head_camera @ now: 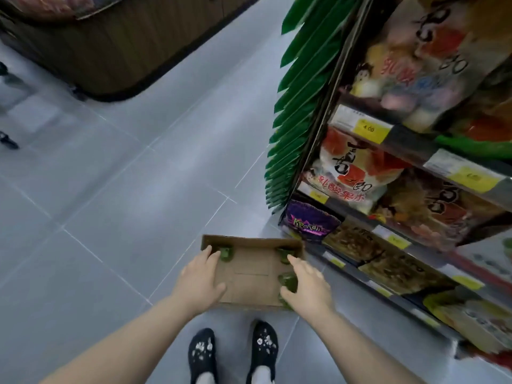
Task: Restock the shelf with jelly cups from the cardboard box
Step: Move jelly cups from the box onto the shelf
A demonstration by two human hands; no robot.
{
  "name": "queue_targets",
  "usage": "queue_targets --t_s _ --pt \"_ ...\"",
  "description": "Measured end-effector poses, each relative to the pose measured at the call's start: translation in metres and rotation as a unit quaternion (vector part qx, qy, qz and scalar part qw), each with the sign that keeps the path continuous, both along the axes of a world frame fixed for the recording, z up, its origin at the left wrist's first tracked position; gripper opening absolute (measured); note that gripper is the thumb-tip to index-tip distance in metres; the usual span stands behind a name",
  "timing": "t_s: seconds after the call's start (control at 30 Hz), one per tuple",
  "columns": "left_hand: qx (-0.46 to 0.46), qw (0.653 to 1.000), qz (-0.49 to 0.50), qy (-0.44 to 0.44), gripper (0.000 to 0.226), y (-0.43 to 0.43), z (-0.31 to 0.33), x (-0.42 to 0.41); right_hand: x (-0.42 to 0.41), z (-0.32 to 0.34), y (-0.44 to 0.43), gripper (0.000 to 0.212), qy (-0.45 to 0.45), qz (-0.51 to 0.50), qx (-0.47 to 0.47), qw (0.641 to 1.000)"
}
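Left grip: the left hand (199, 278) straddles the left wall of the box (250, 275), thumb inside and fingers outside, pinching the cardboard, likely to steady or carry it.
Right grip: the right hand (309, 286) is spread over the right wall, thumb curled by a cup (288, 281). I cannot tell whether it has hold of the cup or the wall.
Cups (225, 254): a few green ones sit along the box's edges, the middle bare. Nearly emptied, I'd say.
Box: low in front of the person's shoes (202, 353), just beside the foot of the shelf (360, 275). Whether it rests on the floor (110, 189) or is lifted is unclear.
Shelf: to the right, its tiers packed with snack bags (354, 173), close enough for short reaches.
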State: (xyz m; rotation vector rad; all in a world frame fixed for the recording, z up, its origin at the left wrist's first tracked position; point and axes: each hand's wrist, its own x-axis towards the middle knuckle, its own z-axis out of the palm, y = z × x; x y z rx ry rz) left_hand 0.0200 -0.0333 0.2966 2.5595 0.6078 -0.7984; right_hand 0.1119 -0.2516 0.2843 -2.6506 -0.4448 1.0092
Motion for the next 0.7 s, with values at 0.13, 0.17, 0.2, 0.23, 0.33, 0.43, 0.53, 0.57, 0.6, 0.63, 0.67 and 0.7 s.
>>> queue_targets --t_s 0.13,0.17,0.2,0.23,0.33,0.43,0.53,0.57,0.6,0.63,0.67,0.7 --pt "-0.028 0.999 0.017 0.015 0.073 0.015 -0.076 0.015 -0.004 -0.076 0.016 0.073 0.037 -0.023 -0.015 0.999" --pt "-0.030 0.999 0.023 0.014 0.072 0.019 -0.099 0.019 -0.005 -0.097 0.019 0.074 0.043 -0.027 -0.020 0.999" --pt "-0.032 0.999 0.029 0.013 0.072 0.021 -0.124 0.022 -0.005 -0.119 0.023 0.074 0.050 -0.026 -0.025 0.998" --pt "-0.035 0.999 0.036 0.015 0.072 0.023 -0.149 0.022 -0.006 -0.141 0.028 0.075 0.059 -0.026 -0.031 0.997" --pt "-0.034 0.999 0.036 0.020 0.071 0.025 -0.223 0.019 -0.007 -0.208 0.041 0.077 0.069 -0.035 -0.040 0.996" --pt "-0.029 0.999 0.020 0.029 0.071 0.027 -0.295 0.018 -0.007 -0.275 0.051 0.078 0.068 -0.029 -0.044 0.996" --pt "-0.004 0.998 0.025 0.051 0.075 0.032 -0.362 0.025 -0.002 -0.338 0.056 0.076 0.053 0.002 -0.059 0.997" --pt "0.010 0.998 0.031 0.058 0.078 0.036 -0.385 0.029 0.001 -0.357 0.057 0.076 0.043 0.022 -0.068 0.996" --pt "0.022 0.997 0.045 0.063 0.081 0.039 -0.405 0.035 0.004 -0.375 0.057 0.075 0.033 0.044 -0.080 0.995" --pt "0.032 0.995 0.069 0.065 0.084 0.041 -0.425 0.042 0.007 -0.392 0.055 0.073 0.024 0.066 -0.092 0.993" --pt "0.039 0.992 0.099 0.063 0.088 0.042 -0.443 0.047 0.009 -0.406 0.053 0.072 0.017 0.087 -0.105 0.991" --pt "0.041 0.989 0.130 0.054 0.093 0.043 -0.460 0.053 0.012 -0.419 0.050 0.071 0.012 0.109 -0.119 0.987"
